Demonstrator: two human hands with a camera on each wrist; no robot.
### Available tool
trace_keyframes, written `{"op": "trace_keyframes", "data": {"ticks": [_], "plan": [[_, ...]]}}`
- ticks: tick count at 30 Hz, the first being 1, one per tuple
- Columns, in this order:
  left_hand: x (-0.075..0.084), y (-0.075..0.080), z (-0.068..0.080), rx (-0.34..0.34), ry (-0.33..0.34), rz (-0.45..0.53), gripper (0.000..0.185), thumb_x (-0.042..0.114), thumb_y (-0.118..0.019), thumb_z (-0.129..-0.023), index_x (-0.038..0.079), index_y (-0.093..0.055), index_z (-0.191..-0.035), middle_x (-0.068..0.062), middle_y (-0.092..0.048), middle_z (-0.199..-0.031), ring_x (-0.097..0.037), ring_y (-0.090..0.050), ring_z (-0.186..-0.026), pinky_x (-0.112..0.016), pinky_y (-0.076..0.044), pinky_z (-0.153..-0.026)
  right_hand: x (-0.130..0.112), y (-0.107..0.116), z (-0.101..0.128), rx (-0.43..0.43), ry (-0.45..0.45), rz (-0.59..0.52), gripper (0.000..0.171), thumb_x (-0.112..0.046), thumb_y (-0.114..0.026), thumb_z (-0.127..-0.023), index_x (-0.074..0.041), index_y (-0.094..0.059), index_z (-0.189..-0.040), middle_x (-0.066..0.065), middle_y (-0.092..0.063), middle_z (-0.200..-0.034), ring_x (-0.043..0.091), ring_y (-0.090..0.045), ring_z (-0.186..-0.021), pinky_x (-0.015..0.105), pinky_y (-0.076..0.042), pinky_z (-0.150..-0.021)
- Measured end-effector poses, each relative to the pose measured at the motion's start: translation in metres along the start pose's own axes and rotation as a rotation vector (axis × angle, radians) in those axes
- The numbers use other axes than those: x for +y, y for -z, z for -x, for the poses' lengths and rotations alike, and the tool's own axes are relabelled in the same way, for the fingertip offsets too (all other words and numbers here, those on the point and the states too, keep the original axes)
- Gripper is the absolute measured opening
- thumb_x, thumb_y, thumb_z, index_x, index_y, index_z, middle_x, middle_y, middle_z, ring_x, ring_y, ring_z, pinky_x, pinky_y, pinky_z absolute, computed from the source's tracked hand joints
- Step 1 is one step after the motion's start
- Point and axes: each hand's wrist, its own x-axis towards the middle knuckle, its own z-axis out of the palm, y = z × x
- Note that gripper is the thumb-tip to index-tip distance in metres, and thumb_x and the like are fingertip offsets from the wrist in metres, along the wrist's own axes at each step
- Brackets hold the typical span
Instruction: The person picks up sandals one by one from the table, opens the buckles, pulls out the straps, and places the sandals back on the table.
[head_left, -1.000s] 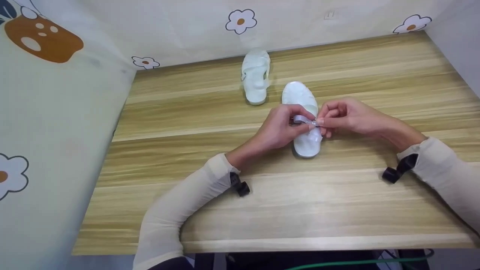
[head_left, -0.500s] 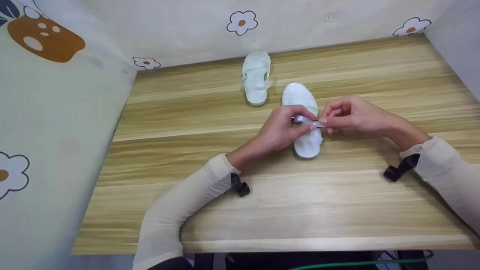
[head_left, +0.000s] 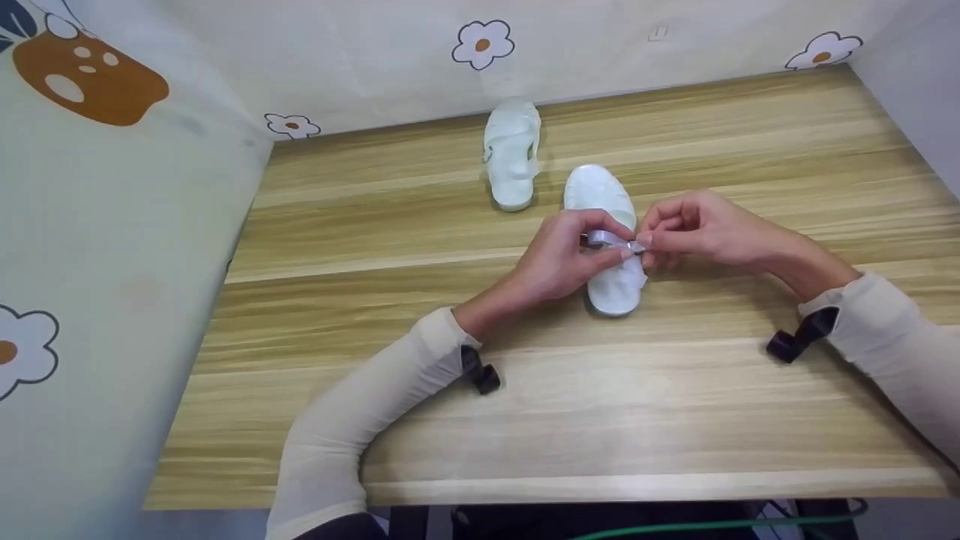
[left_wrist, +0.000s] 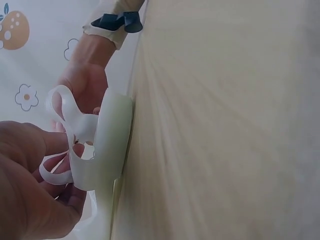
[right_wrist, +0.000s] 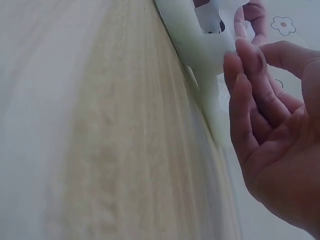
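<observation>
Little has moved since a second ago: the hands have only edged slightly over the pale sandal [head_left: 611,281], which lies flat mid-table [head_left: 675,405]. Left hand [head_left: 559,259] and right hand [head_left: 694,229] each pinch its thin strap [head_left: 611,240] with curled fingertips. A second sandal [head_left: 512,154] lies beyond

sandals: 2 — near [head_left: 609,247], far [head_left: 512,161] | hands: 2 — left [head_left: 559,259], right [head_left: 701,229] | table: 1 [head_left: 525,405] | wrist mounts: 2 — [head_left: 480,373], [head_left: 799,337] | wall flowers: about 5, some cut off at frame edges
</observation>
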Motion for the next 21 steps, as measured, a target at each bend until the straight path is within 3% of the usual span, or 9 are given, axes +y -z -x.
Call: {"op": "trace_keyframes", "data": {"ticks": [5,12,21], "plan": [[-0.0024,0.0003,-0.0002,-0.004,-0.001,0.04,0.018,0.011,-0.082,-0.097,0.009,-0.083,-0.115,0.0,-0.082,-0.113,-0.002,-0.066,-0.097,-0.018,-0.057,-0.084,0.0009,-0.0004,-0.0007,-0.032,0.003,-0.033,0.021,-0.011,-0.064,-0.109,0.01,-0.067,-0.113,0.011,-0.08,-0.093,0.014,-0.077,-0.084,0.032,-0.066,-0.076],[-0.0031,0.0003,0.0002,0.025,0.005,0.065,0.016,0.015,-0.085,-0.096,0.012,-0.085,-0.111,0.003,-0.082,-0.106,0.0,-0.062,-0.082,-0.018,-0.055,-0.073,0.0005,-0.0005,0.0001,-0.008,-0.046,-0.081,0.025,-0.012,-0.067,-0.108,0.011,-0.066,-0.117,0.01,-0.079,-0.096,0.013,-0.079,-0.086,0.036,-0.068,-0.08],[-0.0018,-0.0005,0.0001,0.024,0.007,0.069,0.016,0.015,-0.085,-0.096,0.011,-0.085,-0.111,0.001,-0.083,-0.108,0.002,-0.066,-0.089,-0.018,-0.058,-0.08,0.0012,-0.0026,0.0002,0.01,-0.042,-0.098,0.025,-0.01,-0.069,-0.106,0.013,-0.066,-0.117,0.011,-0.081,-0.094,0.014,-0.08,-0.085,0.036,-0.068,-0.079]]}}
